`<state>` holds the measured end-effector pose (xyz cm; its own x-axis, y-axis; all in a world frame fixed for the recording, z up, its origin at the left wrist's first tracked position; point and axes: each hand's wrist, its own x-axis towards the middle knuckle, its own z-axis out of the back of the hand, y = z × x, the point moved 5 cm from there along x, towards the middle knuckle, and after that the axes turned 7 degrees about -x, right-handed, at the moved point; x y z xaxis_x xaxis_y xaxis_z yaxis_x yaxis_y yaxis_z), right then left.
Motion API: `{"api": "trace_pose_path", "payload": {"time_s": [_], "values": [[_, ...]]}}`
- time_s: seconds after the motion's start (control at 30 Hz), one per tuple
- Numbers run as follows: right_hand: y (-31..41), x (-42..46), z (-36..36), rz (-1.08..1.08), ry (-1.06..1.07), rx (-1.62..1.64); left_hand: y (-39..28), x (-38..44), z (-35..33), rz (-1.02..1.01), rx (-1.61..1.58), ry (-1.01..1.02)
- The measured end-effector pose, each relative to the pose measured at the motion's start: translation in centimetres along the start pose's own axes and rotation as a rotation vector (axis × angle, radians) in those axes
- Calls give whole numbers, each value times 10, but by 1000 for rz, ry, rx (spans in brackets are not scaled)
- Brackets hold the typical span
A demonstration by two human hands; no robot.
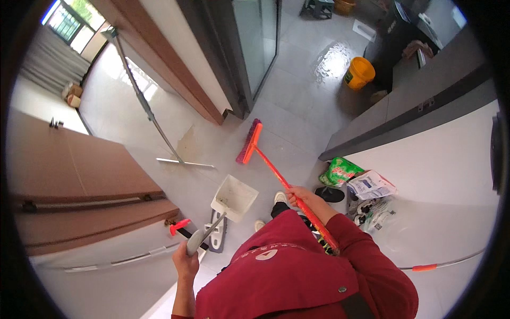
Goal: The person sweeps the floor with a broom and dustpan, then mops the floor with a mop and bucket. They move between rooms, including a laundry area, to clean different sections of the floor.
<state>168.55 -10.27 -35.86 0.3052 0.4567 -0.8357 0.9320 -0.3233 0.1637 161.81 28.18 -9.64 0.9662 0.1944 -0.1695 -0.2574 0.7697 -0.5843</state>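
Observation:
My left hand [187, 257] is closed round the grey handle of a white long-handled dustpan [237, 197], whose pan hangs in front of me with some debris inside. In my right hand [306, 199] is the red pole of a push broom [251, 142]. The broom's orange head with purple bristles rests on the grey tiled floor near the doorway, ahead of the dustpan. Beneath the dustpan lies a grey and white flat mop head [217, 235]. A floor squeegee [185, 162] stands left of the broom, its long pole leaning on the wooden door frame.
Beyond the glass door, a yellow bucket [359, 73] stands by wet, shiny floor. At the right wall are a green bag [338, 171], a black slipper [330, 194] and plastic bags [372, 185]. A wooden door [79, 159] stands at left. Dirty water marks the floor by the squeegee.

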Motion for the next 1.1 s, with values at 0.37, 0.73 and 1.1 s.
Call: {"api": "trace_pose_path", "payload": {"time_s": [0.37, 0.73, 1.1], "values": [[62, -87, 84, 172, -271, -231, -83, 96, -6, -144, 38, 31], [-41, -219, 72, 187, -876, -902, -133, 244, -19, -423, -20, 102], [-188, -160, -40, -28, -1287, -703, -253, 409, -86, -920, -20, 403]]}}
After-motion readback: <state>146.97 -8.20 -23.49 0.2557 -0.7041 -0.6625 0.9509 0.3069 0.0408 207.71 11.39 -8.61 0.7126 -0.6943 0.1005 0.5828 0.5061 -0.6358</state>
